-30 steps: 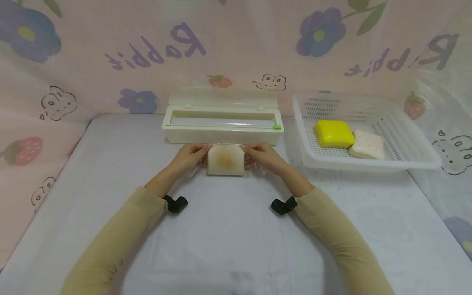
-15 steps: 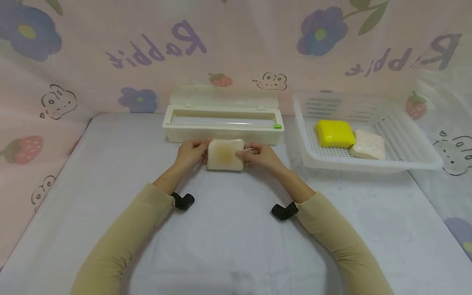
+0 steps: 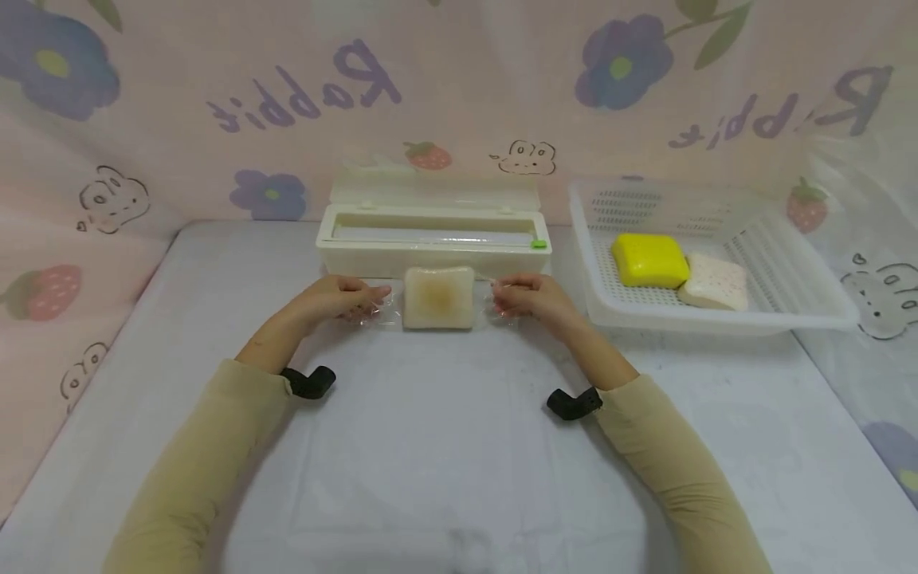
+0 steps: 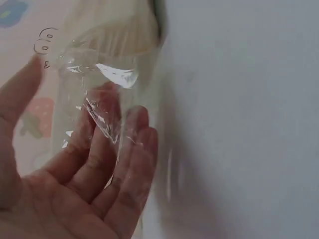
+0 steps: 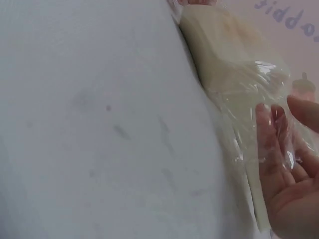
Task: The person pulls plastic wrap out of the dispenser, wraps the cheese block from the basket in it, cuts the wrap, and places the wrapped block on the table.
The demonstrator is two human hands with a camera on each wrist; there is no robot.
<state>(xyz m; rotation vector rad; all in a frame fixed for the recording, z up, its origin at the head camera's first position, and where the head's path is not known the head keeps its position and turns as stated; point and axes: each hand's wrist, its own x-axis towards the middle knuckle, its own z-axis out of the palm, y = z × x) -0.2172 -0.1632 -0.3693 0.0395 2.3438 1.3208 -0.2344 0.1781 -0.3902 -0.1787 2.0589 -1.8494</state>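
Note:
A cream block with a browned middle, shaped like a slice of bread (image 3: 438, 298), lies in front of the cling film box, wrapped in clear film. Loose cling film (image 4: 117, 74) sticks out from both its sides. My left hand (image 3: 343, 298) is at the left film end; in the left wrist view its fingers sit loosely bent behind the film, thumb standing apart. My right hand (image 3: 534, 296) is at the right end, its fairly straight fingers (image 5: 266, 144) against the film and the thumb away from them. Neither hand touches the block itself.
The cling film box (image 3: 433, 261) stands at the back with its lid up, a film roll inside and a green slider (image 3: 539, 244) on its edge. To the right, a white basket (image 3: 717, 320) holds a yellow block (image 3: 649, 261) and a pale speckled block (image 3: 713, 281).
Both hands have drawn outward from the block's sides, left hand to the left and right hand to the right, spreading the film ends. The block was tilted up and now lies flatter.

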